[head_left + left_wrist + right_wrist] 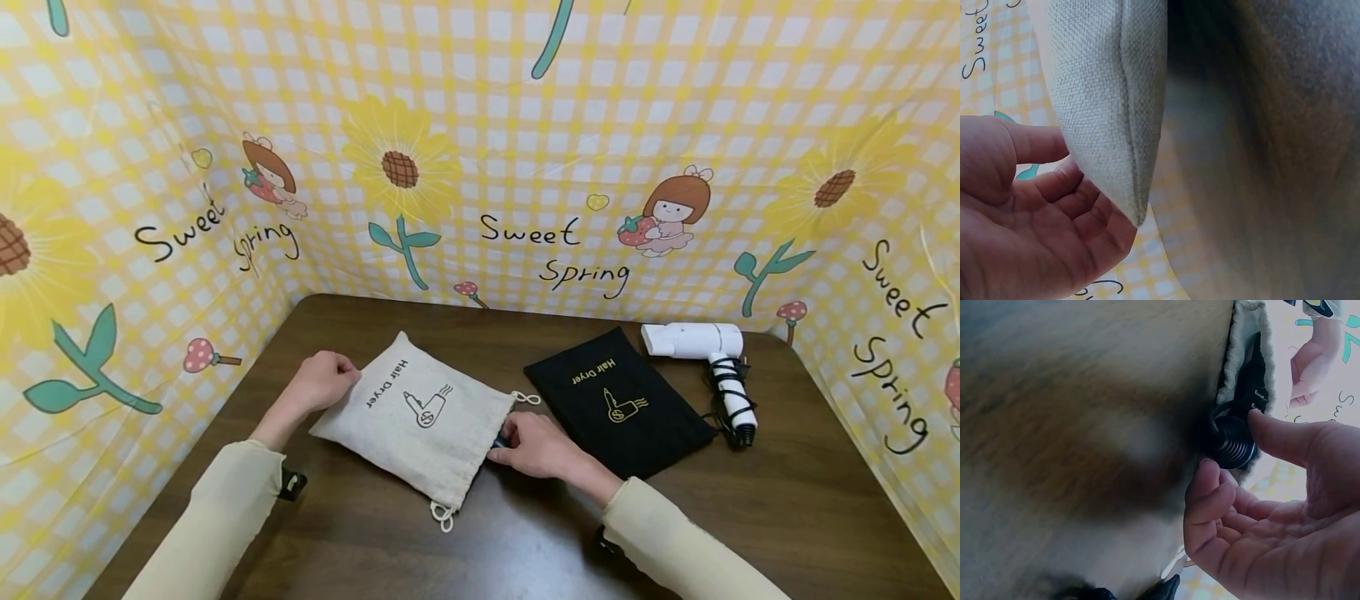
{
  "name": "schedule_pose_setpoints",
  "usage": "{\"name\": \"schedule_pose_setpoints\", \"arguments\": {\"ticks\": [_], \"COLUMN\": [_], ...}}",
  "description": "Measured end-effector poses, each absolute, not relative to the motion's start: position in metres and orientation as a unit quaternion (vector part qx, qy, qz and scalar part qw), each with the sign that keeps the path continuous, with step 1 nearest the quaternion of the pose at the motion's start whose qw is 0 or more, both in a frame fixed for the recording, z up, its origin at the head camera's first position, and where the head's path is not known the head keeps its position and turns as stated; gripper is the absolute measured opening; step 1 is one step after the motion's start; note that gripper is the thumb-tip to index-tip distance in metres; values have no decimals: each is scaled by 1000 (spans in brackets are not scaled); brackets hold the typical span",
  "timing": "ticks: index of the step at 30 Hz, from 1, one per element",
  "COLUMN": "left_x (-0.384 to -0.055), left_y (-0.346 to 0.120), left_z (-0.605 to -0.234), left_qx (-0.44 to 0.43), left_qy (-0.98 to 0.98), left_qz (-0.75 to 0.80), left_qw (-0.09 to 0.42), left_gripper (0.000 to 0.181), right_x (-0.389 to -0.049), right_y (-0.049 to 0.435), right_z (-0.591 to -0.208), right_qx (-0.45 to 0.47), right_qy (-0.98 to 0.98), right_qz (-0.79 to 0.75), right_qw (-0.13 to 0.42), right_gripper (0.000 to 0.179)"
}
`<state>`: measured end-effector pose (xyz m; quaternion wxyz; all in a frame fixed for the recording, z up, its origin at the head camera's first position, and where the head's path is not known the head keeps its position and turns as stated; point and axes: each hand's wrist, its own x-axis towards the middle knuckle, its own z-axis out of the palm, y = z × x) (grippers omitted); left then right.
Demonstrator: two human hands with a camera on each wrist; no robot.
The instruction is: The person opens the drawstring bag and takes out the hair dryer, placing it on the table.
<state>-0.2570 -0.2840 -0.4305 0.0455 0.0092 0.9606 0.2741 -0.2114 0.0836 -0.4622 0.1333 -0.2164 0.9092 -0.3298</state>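
A cream drawstring bag (408, 421) printed "Hair Dryer" lies on the table, its mouth facing right. My left hand (327, 379) pinches the closed left edge of the bag; in the left wrist view the thumb and fingers (1054, 187) meet the cloth near a bottom corner. At the mouth, my right hand (542, 446) grips the dark end of a hair dryer handle (1235, 440), with its ribbed cord sleeve showing between thumb and fingertips. The rest of the hair dryer is hidden inside the bag.
To the right lies a flat black bag (622, 408) with a gold "Hair Dryer" print. Beyond it, at the back right, rests a white hair dryer (693, 340), its black cord (731, 400) wound round the handle. Patterned cloth walls (480, 150) enclose the brown table (360, 533).
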Motion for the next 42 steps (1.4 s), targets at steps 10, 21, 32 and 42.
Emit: {"name": "schedule_pose_setpoints", "arguments": {"ticks": [10, 21, 32, 42], "left_x": [-252, -253, -253, -252], "left_y": [-288, -288, -287, -287], "left_z": [-432, -429, -432, -429], "left_qx": [14, 21, 18, 21], "left_qy": [959, 960, 957, 956], "left_qz": [278, 278, 288, 289], "left_qw": [49, 33, 41, 38], "left_gripper": [23, 23, 23, 23], "right_x": [-215, -209, -216, -200], "right_y": [95, 89, 100, 98], "right_z": [-480, -467, -487, -457], "right_qx": [-230, -207, -209, -107], "right_qy": [906, 915, 905, 805], "right_qz": [-332, -320, -351, -505], "right_qw": [125, 136, 123, 293], "right_gripper": [29, 32, 37, 26]}}
